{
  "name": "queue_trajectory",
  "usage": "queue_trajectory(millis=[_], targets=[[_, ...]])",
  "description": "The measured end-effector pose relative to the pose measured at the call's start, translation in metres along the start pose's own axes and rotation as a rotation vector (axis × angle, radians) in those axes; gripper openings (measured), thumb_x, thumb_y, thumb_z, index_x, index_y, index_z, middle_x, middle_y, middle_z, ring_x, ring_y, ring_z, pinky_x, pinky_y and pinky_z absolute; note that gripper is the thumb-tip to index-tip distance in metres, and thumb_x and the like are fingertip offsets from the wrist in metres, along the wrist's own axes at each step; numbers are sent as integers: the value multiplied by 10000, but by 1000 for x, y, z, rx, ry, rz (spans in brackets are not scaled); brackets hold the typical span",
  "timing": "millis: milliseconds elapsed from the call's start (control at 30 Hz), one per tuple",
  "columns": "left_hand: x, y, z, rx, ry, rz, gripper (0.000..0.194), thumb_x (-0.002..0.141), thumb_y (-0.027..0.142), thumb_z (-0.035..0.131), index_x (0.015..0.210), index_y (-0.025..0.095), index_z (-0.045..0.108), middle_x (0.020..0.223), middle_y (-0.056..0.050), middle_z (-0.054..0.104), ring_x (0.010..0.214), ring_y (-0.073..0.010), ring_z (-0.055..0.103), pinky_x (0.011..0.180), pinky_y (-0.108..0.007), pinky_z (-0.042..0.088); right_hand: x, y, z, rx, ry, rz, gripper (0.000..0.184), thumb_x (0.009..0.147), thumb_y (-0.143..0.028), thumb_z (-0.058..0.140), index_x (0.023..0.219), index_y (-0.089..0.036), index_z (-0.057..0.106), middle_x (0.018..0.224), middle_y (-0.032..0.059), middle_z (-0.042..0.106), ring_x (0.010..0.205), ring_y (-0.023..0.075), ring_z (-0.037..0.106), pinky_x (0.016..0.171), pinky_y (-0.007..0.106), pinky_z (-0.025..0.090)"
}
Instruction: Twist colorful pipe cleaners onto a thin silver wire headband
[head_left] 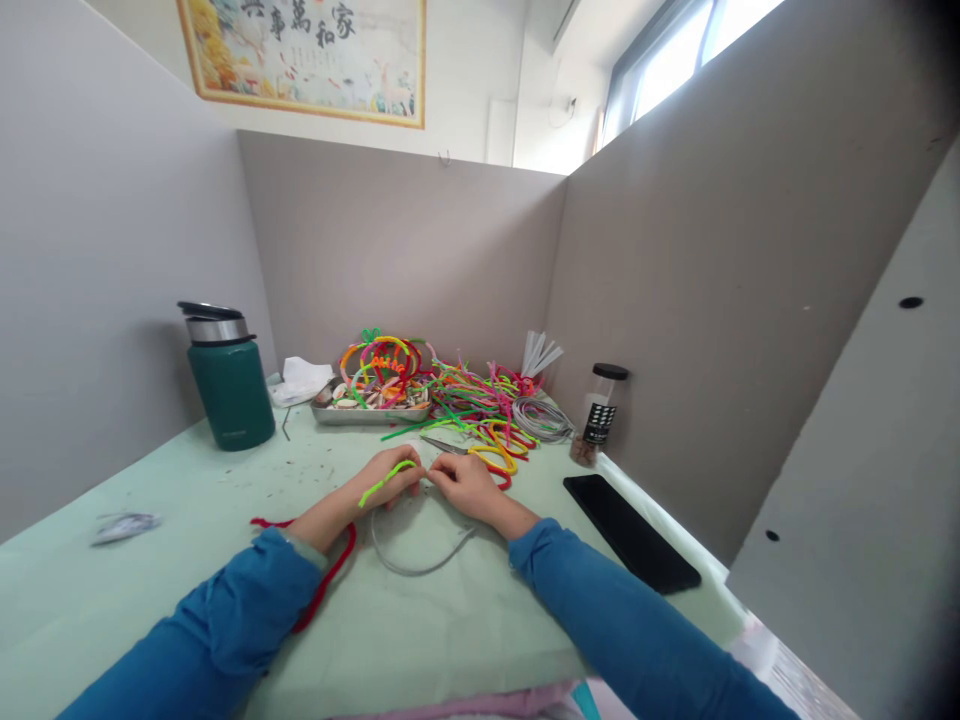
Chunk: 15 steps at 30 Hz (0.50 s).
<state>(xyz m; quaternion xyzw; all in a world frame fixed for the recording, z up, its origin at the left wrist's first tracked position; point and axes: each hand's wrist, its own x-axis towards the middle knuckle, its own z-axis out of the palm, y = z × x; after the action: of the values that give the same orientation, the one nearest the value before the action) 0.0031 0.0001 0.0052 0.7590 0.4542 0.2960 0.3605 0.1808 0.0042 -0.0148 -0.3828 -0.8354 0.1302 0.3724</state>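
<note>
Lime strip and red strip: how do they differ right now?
The lime strip lies across the left hand; the red strip lies on the table, partly hidden by the left forearm. The lime strip's visible length is shorter than the red strip's. Both are slender.

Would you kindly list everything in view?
picture: 1, multicoloured, top
window: 1, white, top right
partitions: several, grey, surrounding
table: 1, green, centre
bottle: 1, green, left
crumpled items: 2, whitish, left
scraps: many, dark, left
tray: 1, silver, back
rings: several, multicoloured, tray
fuzzy stems: many, multicoloured, back
strips: several, white, back
coil: 1, grey, back
jar: 1, clear, right
phone: 1, black, right
blade: 1, grey, centre
loose stems: 2, red and lime, left
loose wire: 1, grey, front
sleeves: 2, blue, front
hands: 2, bare, centre
</note>
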Motion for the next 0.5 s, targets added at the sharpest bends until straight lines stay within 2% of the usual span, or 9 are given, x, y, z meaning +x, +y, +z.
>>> queue_trajectory(millis=[167,367,500], targets=[[1,0,1,-38,-4,-6,201,735,387,458,773,192,422,617,29,601,298,-55,373,308,-179,265,0,0,1,5,3,-8,209,816,-294,461,732,-170,607,635,-13,578,571,91,456,524,198,272],[-2,10,2,-34,6,-34,157,724,338,455,738,188,409,605,32,595,290,-49,372,309,-176,262,0,-1,1,0,-3,-9,210,818,-299,463,738,-168,607,642,-13,582,575,90,458,530,198,274],[-3,13,3,-10,18,-47,201,731,381,452,751,184,418,614,27,594,297,-50,382,312,-176,274,0,-1,1,-13,-5,4,219,822,-301,456,741,-166,608,632,-15,578,570,91,459,525,197,277]])
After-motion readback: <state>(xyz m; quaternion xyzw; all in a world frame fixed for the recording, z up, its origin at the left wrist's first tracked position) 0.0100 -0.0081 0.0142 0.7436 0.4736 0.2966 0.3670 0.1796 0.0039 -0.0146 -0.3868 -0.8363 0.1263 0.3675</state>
